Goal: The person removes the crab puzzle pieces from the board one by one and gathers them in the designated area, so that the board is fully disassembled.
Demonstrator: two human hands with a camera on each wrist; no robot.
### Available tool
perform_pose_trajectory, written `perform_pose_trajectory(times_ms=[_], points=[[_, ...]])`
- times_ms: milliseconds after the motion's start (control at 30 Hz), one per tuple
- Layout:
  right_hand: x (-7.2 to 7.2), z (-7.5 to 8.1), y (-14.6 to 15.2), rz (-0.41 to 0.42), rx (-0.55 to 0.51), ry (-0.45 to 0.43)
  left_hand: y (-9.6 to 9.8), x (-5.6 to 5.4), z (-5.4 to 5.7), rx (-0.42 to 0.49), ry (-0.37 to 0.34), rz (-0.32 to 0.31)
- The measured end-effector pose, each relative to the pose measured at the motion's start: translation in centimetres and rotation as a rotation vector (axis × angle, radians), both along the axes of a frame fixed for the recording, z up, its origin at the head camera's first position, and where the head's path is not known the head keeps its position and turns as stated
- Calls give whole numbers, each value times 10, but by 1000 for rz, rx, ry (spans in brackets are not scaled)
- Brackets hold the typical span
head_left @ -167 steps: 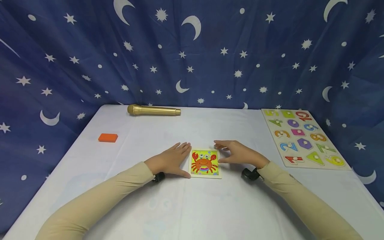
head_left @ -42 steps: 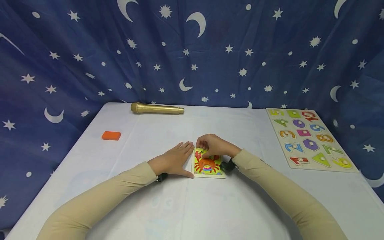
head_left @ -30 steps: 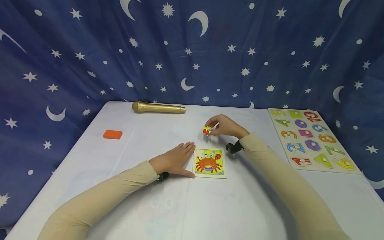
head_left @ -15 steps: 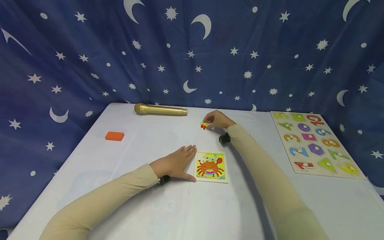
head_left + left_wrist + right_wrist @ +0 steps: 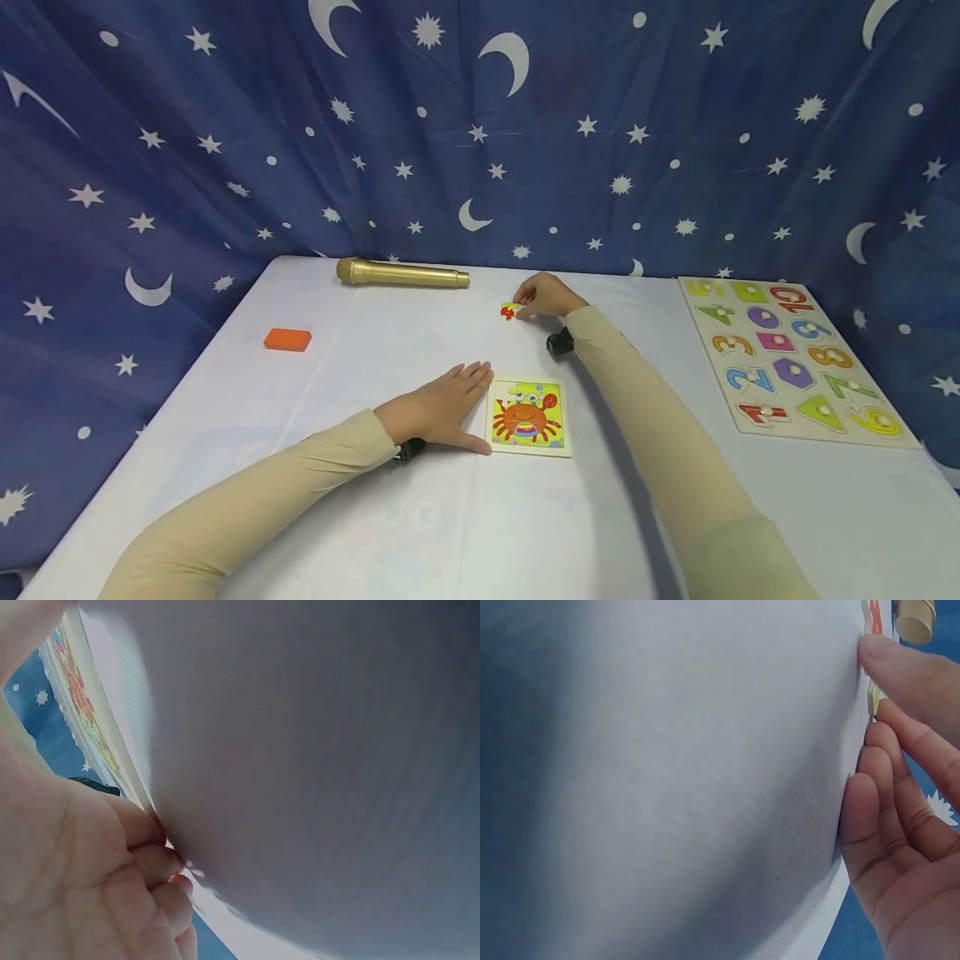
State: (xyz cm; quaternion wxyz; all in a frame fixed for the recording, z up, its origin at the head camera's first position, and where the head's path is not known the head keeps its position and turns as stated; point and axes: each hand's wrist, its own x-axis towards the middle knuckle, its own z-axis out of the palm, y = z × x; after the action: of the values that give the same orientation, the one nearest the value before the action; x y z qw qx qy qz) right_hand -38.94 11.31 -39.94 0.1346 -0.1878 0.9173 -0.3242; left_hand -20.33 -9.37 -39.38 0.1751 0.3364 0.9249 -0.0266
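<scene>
A person's two hands work at a white-covered bench (image 5: 420,525). The right hand (image 5: 546,297) pinches one puzzle piece (image 5: 508,311), yellow and red, between thumb and forefinger near the middle of the bench's far edge. The left hand (image 5: 438,410), grasping nothing, lies spread with fingers extended along the left side of one framed crab puzzle (image 5: 527,417) at mid-bench; a pale bare patch shows in the picture's far left corner. One gold microphone (image 5: 402,273) lies along the far edge, left of the piece, and one orange block (image 5: 287,339) sits near the left edge. One number board (image 5: 795,358), bearing ten numerals and five shapes, fills the far right corner. Two beige sleeves (image 5: 255,508) reach in from the near edge; one blue curtain (image 5: 420,167) of moons and stars hangs behind.
</scene>
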Motion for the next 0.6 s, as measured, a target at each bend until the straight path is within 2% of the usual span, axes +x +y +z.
perform_pose_trajectory(times_ms=[133, 233, 333, 433, 600], points=[[4, 2, 4, 11, -19, -5, 1, 0, 0, -5, 0, 0], [15, 9, 11, 60, -42, 21, 1, 0, 0, -7, -2, -2], [40, 19, 16, 160, -42, 46, 1, -1, 0, -14, -3, -1], [70, 25, 18, 256, -21, 46, 0, -1, 0, -18, 5, -1], [113, 21, 22, 359, 45, 13, 0, -1, -1, 3, 8, -13]])
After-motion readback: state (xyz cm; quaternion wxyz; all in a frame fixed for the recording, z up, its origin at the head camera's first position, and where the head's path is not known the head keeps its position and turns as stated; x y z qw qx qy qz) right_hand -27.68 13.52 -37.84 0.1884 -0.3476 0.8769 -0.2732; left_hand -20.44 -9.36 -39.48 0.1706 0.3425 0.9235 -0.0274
